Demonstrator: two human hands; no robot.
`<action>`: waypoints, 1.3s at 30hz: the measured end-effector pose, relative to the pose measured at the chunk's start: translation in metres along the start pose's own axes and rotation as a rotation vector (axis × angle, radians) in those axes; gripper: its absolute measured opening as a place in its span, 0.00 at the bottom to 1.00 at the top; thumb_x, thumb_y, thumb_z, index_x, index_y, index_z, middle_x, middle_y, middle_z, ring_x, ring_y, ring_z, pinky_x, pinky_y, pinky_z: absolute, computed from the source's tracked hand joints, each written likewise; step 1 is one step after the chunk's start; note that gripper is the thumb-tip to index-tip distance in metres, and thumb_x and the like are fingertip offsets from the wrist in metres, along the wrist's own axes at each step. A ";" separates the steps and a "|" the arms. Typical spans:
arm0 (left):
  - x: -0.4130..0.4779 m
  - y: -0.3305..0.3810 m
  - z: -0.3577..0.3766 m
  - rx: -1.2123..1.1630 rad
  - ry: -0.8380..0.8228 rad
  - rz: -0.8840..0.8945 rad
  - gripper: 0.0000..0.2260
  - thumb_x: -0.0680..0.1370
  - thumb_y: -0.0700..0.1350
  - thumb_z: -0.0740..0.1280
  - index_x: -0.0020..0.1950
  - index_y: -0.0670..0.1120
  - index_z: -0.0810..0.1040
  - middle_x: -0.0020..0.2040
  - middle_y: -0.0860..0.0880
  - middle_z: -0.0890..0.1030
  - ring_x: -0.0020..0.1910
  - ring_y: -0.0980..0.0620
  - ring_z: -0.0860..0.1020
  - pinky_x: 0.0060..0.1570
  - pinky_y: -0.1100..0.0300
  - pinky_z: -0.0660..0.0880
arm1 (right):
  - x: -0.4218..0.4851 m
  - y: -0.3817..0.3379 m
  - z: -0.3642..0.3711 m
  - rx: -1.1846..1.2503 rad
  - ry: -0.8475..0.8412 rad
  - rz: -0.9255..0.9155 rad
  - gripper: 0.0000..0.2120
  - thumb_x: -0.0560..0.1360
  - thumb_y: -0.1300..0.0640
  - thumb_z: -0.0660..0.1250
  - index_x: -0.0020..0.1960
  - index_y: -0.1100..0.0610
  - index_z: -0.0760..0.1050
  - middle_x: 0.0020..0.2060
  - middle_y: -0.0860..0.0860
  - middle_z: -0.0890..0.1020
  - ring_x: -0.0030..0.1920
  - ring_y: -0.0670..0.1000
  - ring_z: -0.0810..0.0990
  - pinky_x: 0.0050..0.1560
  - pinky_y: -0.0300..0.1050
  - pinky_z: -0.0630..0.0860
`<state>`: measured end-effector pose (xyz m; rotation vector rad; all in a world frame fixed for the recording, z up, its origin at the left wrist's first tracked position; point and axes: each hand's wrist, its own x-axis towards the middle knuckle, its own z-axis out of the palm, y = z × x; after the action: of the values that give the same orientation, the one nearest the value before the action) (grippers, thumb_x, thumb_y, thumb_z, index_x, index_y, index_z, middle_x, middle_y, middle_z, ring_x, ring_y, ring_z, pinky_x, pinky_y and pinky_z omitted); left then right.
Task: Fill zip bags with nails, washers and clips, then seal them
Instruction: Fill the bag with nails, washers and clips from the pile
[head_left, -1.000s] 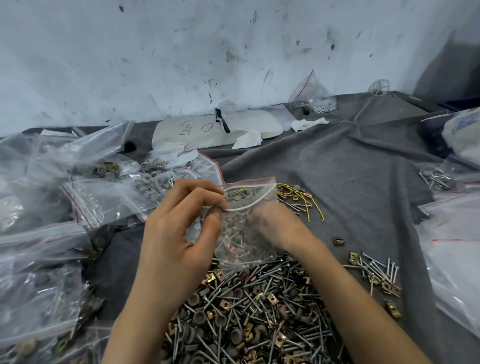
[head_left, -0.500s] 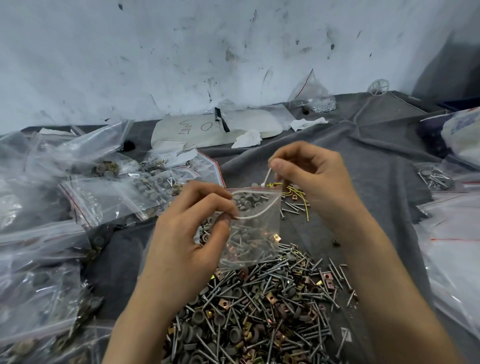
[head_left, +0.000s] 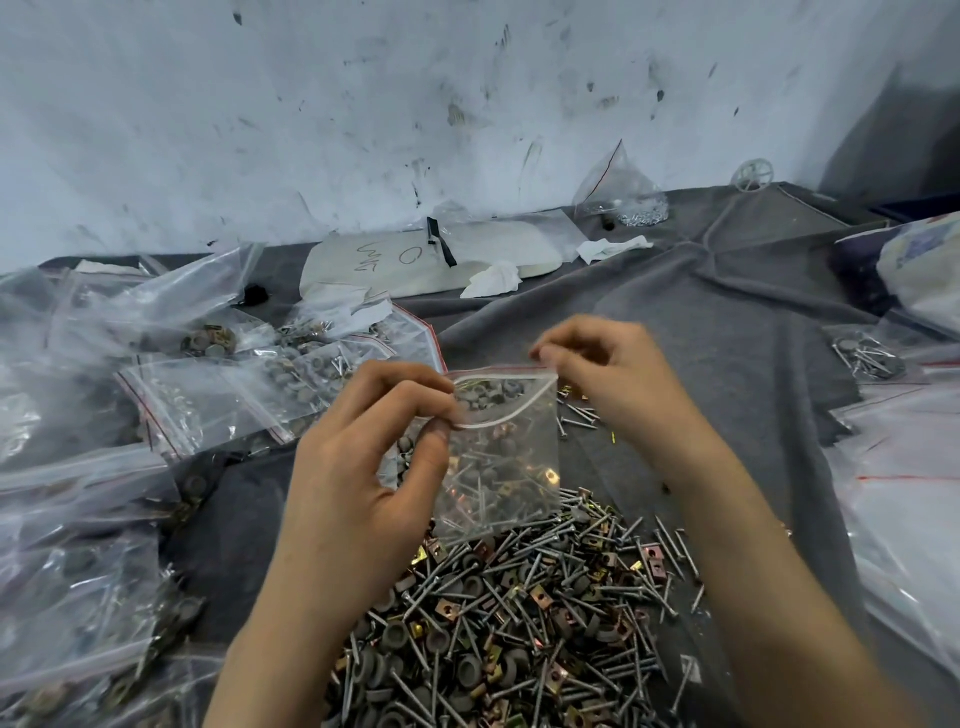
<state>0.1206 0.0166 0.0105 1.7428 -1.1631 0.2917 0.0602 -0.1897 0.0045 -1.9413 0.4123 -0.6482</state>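
Note:
A small clear zip bag (head_left: 511, 462) with a red line along its top hangs upright above the pile, its mouth open. Nails, grey washers and brass clips lie inside it. My left hand (head_left: 374, 467) pinches the near lip of the mouth at its left end. My right hand (head_left: 608, 374) pinches the far lip at the top right corner. Below the bag spreads a loose pile of nails, washers and clips (head_left: 519, 623) on the grey cloth (head_left: 701, 322).
Several filled zip bags (head_left: 104, 467) are heaped on the left. More clear bags (head_left: 914, 493) lie at the right edge. Further back lie a white foam sheet (head_left: 415, 254), crumpled tissue (head_left: 493, 280) and a bag of small metal parts (head_left: 623, 197) by the stained wall.
My right hand came out of the bag, rose holding a nail above the mouth, then came down to grip the bag's top right corner. The left hand kept its hold.

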 end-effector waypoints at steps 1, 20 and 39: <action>0.000 0.000 0.000 0.000 0.001 -0.006 0.09 0.76 0.46 0.61 0.44 0.47 0.79 0.50 0.54 0.78 0.52 0.52 0.79 0.48 0.53 0.77 | 0.004 0.015 0.004 -0.136 -0.083 0.085 0.06 0.74 0.64 0.68 0.43 0.54 0.81 0.34 0.47 0.83 0.36 0.45 0.78 0.39 0.41 0.75; 0.000 -0.002 0.000 -0.016 0.005 -0.030 0.09 0.76 0.47 0.60 0.44 0.47 0.80 0.51 0.54 0.78 0.52 0.51 0.79 0.48 0.51 0.77 | 0.008 0.071 0.022 -0.508 -0.404 0.163 0.11 0.72 0.64 0.72 0.53 0.58 0.79 0.50 0.54 0.83 0.52 0.53 0.80 0.54 0.45 0.75; 0.000 -0.006 -0.002 -0.020 0.009 -0.050 0.09 0.76 0.47 0.61 0.44 0.46 0.80 0.51 0.54 0.78 0.53 0.52 0.78 0.49 0.56 0.76 | 0.014 0.074 0.011 -0.521 -0.290 0.196 0.08 0.72 0.60 0.72 0.40 0.51 0.75 0.37 0.49 0.78 0.42 0.50 0.76 0.43 0.42 0.71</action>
<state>0.1257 0.0180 0.0081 1.7488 -1.1108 0.2562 0.0778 -0.2218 -0.0625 -2.4022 0.6221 -0.1276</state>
